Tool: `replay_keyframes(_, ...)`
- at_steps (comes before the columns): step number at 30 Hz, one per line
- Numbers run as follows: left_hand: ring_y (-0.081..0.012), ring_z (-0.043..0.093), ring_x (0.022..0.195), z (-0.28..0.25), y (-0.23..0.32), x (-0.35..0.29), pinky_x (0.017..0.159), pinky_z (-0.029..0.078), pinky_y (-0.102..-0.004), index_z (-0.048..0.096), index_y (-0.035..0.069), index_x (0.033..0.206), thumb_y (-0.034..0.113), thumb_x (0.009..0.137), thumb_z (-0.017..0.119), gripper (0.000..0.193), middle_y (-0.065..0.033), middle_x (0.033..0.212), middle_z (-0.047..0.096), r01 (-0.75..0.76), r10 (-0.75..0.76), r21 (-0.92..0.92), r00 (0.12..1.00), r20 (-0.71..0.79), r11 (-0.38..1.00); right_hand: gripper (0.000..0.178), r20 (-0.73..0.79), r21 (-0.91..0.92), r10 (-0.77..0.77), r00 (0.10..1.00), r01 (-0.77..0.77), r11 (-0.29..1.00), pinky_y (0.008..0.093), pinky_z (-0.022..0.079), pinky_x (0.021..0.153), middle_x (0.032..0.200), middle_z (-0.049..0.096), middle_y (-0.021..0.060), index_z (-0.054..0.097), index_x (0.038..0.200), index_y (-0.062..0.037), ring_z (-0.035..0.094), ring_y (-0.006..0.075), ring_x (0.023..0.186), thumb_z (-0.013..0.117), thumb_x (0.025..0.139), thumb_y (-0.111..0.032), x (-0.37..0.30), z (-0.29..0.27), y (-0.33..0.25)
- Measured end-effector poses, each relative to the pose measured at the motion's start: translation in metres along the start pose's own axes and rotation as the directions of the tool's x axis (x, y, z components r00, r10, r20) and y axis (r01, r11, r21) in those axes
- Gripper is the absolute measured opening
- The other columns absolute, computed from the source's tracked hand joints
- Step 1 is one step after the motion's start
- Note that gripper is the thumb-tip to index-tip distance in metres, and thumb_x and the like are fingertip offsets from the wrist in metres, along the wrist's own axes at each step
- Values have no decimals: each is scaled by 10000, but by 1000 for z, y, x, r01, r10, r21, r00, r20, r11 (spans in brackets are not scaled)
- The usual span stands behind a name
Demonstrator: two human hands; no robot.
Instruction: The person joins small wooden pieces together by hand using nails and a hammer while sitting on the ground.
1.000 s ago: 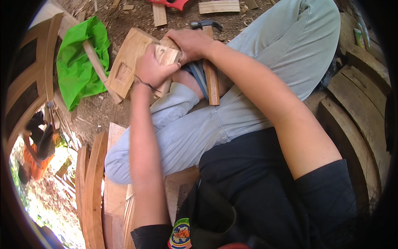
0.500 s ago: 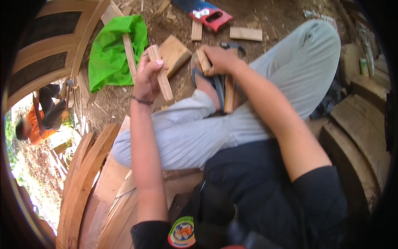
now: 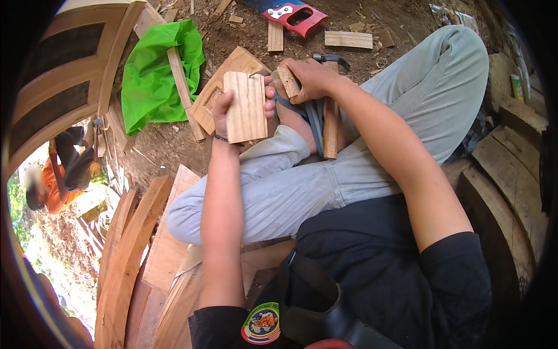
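My left hand [image 3: 222,109] is closed around a flat rectangular wood block [image 3: 246,113], its broad grained face turned up. A thin dark piece, perhaps a nail, shows by the block's upper right corner. My right hand [image 3: 315,80] grips a smaller wood block [image 3: 288,80] just to the right, apart from the first. Under the right hand lies a hammer, its wooden handle [image 3: 330,131] pointing toward me beside my sandaled foot and its dark head [image 3: 332,59] beyond the hand. Behind the left hand, a larger board [image 3: 237,61] with a cut recess rests on the ground.
A red-handled saw [image 3: 299,17] lies at the far side, near wood offcuts [image 3: 349,39]. To the left are a green plastic bag [image 3: 148,81] with a wood strip [image 3: 181,78] across it, and a wooden frame [image 3: 104,70]. Planks [image 3: 125,262] lie at lower left. Another person [image 3: 55,180] is beyond.
My left hand has turned its block from narrow edge to broad face and moved right, closer to my right hand. The right hand stays on its block, nearly in place.
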State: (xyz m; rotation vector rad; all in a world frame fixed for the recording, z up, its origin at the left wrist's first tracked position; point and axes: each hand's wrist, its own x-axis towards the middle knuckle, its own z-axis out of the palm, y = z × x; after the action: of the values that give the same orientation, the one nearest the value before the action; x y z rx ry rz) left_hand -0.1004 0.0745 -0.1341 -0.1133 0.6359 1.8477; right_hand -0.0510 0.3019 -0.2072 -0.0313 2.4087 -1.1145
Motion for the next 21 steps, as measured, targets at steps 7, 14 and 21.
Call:
replay_keyframes(7,-347,587,1171,0,27,2,1017,475,-427,365,46,1477,332,650,808,980,-185,1267,590,153,251,963,963,-96,-221,857,-10,-26,-17,1000,17,1000,590,412,994,1372,565,38,436,1378,-247,491,365,1271,827,633,-409,2,2,-3)
replay_keyframes(14,-405,561,1191,16,32,19,1018,455,-415,386,-15,1437,298,550,759,1012,-269,1252,572,157,174,853,982,-79,-498,886,-54,-46,6,999,-8,999,544,413,1032,1376,555,88,414,1410,-209,494,385,1269,840,650,-370,-7,3,-3)
replay_keyframes(21,-396,599,1117,12,36,43,971,482,-416,452,-25,1377,300,551,762,940,-255,1181,615,84,103,835,994,-33,-544,899,-60,-32,-9,998,7,999,508,418,1042,1370,560,96,410,1426,-216,494,390,1263,839,653,-373,-5,5,1)
